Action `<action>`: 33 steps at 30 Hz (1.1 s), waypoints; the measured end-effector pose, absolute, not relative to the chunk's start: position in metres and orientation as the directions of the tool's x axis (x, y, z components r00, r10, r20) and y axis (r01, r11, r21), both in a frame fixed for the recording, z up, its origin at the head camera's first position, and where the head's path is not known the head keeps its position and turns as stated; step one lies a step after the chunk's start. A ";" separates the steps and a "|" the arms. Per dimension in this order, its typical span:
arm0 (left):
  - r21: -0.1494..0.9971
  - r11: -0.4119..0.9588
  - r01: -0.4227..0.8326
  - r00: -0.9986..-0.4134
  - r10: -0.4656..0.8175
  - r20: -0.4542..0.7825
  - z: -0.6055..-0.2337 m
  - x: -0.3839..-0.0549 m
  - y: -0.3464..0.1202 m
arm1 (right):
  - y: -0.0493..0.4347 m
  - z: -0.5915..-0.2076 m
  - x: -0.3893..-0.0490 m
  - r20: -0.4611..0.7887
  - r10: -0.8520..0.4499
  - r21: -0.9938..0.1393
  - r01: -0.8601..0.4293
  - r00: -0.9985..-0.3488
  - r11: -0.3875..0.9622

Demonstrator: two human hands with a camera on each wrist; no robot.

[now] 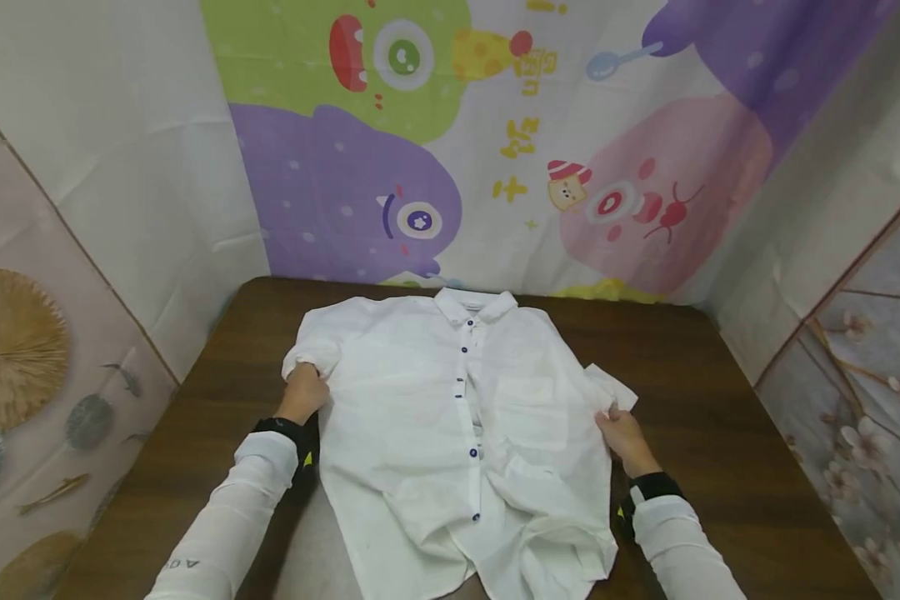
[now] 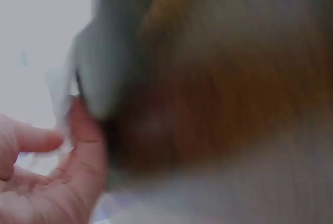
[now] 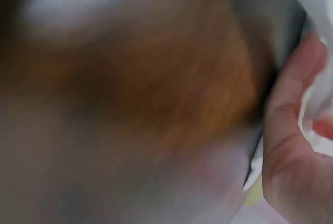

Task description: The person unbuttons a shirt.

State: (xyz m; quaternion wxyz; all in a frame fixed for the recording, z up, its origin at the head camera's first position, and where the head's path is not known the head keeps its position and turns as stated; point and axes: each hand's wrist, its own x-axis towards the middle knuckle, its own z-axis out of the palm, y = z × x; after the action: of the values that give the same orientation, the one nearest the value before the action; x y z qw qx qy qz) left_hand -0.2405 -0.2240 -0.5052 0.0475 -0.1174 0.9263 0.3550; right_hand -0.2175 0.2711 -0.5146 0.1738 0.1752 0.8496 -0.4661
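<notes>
A white short-sleeved button-up shirt (image 1: 397,392) is spread front side up, its collar (image 1: 495,305) toward the far edge. Dark blue buttons run down its middle, and the front gapes partway down. At the left sleeve opening, my left hand (image 1: 304,394) grips the cloth by the underarm side. My right hand (image 1: 627,439) pinches the other sleeve near its lower edge. The left wrist view shows the thumb and fingers of the left hand (image 2: 67,182) at the white fabric. In the right wrist view, cloth lies between the right hand's (image 3: 289,151) thumb and fingers.
Beneath the shirt is a dark brown wooden table (image 1: 690,375). A curtain (image 1: 495,242) with cartoon monsters hangs behind its far edge. Patterned panels stand at the left and right. The shirt's rumpled hem reaches the near side.
</notes>
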 end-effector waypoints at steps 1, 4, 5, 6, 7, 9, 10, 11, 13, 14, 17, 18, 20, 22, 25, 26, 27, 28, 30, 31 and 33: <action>0.651 0.717 -0.248 -0.969 -0.174 -0.178 -0.503 -0.237 -0.224 | 0.274 -0.514 -0.212 -0.455 0.118 -0.745 0.449 -0.883 0.493; 0.643 0.712 -0.283 -0.956 -0.152 -0.252 -0.494 -0.219 -0.225 | 0.286 -0.511 -0.192 -0.458 0.038 -0.796 0.429 -0.888 0.426; 0.644 0.705 -0.298 -0.948 -0.137 -0.289 -0.491 -0.212 -0.226 | 0.289 -0.511 -0.185 -0.465 0.010 -0.811 0.431 -0.885 0.394; 0.646 0.692 -0.320 -0.935 -0.122 -0.332 -0.488 -0.205 -0.226 | 0.292 -0.510 -0.178 -0.474 -0.023 -0.826 0.436 -0.880 0.358; 0.645 0.691 -0.327 -0.927 -0.102 -0.361 -0.487 -0.198 -0.226 | 0.294 -0.509 -0.171 -0.487 -0.063 -0.833 0.441 -0.871 0.332; 0.645 0.682 -0.345 -0.907 -0.065 -0.417 -0.482 -0.183 -0.223 | 0.297 -0.507 -0.156 -0.514 -0.131 -0.837 0.463 -0.848 0.292; 0.644 0.681 -0.347 -0.899 -0.046 -0.435 -0.480 -0.177 -0.220 | 0.297 -0.505 -0.149 -0.526 -0.169 -0.836 0.472 -0.833 0.279; 0.645 0.680 -0.348 -0.891 -0.025 -0.454 -0.478 -0.169 -0.217 | 0.297 -0.504 -0.142 -0.536 -0.202 -0.834 0.478 -0.819 0.277; 0.633 0.697 -0.338 -0.879 0.007 -0.477 -0.475 -0.155 -0.209 | 0.296 -0.502 -0.129 -0.543 -0.266 -0.833 0.470 -0.797 0.292; 0.621 0.708 -0.335 -0.871 0.018 -0.490 -0.475 -0.148 -0.205 | 0.295 -0.501 -0.122 -0.544 -0.285 -0.832 0.464 -0.789 0.304; 0.596 0.755 -0.273 -0.877 0.059 -0.476 -0.475 -0.127 -0.192 | 0.289 -0.499 -0.102 -0.535 -0.306 -0.828 0.416 -0.788 0.376; 0.601 0.767 -0.225 -0.893 0.083 -0.441 -0.476 -0.120 -0.188 | 0.287 -0.498 -0.095 -0.527 -0.310 -0.826 0.391 -0.792 0.406; 0.632 0.770 -0.088 -0.926 0.172 -0.338 -0.479 -0.105 -0.179 | 0.281 -0.496 -0.082 -0.514 -0.296 -0.811 0.344 -0.805 0.472; 0.661 0.746 0.079 -0.941 0.275 -0.198 -0.484 -0.091 -0.167 | 0.274 -0.496 -0.071 -0.509 -0.272 -0.784 0.309 -0.817 0.538; 0.643 0.711 0.286 -0.915 0.402 -0.036 -0.491 -0.073 -0.146 | 0.263 -0.492 -0.059 -0.475 -0.217 -0.740 0.254 -0.853 0.622; 0.613 0.720 0.324 -0.909 0.416 -0.008 -0.494 -0.068 -0.139 | 0.259 -0.491 -0.057 -0.451 -0.197 -0.729 0.232 -0.870 0.644; 0.574 0.741 0.347 -0.909 0.418 0.010 -0.496 -0.063 -0.132 | 0.256 -0.489 -0.054 -0.418 -0.182 -0.719 0.202 -0.890 0.665; 0.529 0.768 0.361 -0.911 0.411 0.024 -0.498 -0.060 -0.125 | 0.252 -0.486 -0.052 -0.384 -0.171 -0.713 0.174 -0.907 0.679; 0.452 0.825 0.339 -0.930 0.365 0.030 -0.502 -0.054 -0.113 | 0.243 -0.480 -0.048 -0.296 -0.164 -0.718 0.106 -0.941 0.688; 0.432 0.844 0.317 -0.941 0.338 0.029 -0.504 -0.053 -0.108 | 0.237 -0.476 -0.047 -0.235 -0.169 -0.727 0.058 -0.957 0.684; 0.415 0.867 0.277 -0.956 0.291 0.031 -0.505 -0.052 -0.100 | 0.225 -0.470 -0.043 -0.083 -0.198 -0.756 -0.067 -0.977 0.651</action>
State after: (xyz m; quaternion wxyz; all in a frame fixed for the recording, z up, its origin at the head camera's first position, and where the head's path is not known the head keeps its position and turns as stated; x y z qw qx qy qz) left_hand -0.0517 -0.1002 -0.5055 0.0162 0.1469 0.9659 0.2124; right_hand -0.0431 0.2246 -0.4696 0.0792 -0.0732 0.9050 -0.4114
